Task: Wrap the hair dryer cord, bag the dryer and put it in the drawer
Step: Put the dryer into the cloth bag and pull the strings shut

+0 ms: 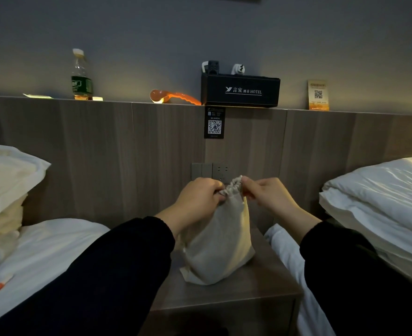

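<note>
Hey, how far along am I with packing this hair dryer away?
Bagging looks done: the cloth bag stands full on the nightstand, and neither dryer nor cord shows outside it, though I can't see inside. In hand: your left hand and right hand are pinching the gathered mouth, apparently cinching it shut. Left: getting the bag into the drawer, which isn't visibly open in this view.
</note>
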A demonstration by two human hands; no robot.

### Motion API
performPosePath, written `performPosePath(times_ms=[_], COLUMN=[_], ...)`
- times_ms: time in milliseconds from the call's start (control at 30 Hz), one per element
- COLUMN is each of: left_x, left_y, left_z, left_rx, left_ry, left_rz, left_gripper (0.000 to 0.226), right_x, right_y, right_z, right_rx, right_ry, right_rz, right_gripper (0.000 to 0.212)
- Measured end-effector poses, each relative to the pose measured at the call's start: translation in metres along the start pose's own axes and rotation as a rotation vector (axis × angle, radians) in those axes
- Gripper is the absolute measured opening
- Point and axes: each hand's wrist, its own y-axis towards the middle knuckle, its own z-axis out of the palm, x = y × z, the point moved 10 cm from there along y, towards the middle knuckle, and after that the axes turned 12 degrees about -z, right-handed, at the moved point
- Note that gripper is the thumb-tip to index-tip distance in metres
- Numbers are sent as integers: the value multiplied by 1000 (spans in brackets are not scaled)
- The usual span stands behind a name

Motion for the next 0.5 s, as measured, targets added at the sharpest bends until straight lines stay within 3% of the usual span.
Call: performPosePath(times_ms=[167, 300, 433, 500], left_x=[-8, -5, 24, 42], left_y=[-5, -2, -7, -24], left_z=[0, 1, -31, -52], left_rx=[3, -13, -318, -484], left_ry=[10, 29, 116, 75], left_rz=[80, 108, 50, 17], left_gripper=[15, 18, 47, 37], right_x=[-2, -10, -21, -27], right_y=[-2, -3, -2, -5], right_z=[9, 22, 14, 9], right_rx=[-43, -65, -211, -303], right_ry=[190, 539, 577, 599], right_rz=[94, 273, 355, 410], right_gripper=[31, 15, 10, 14])
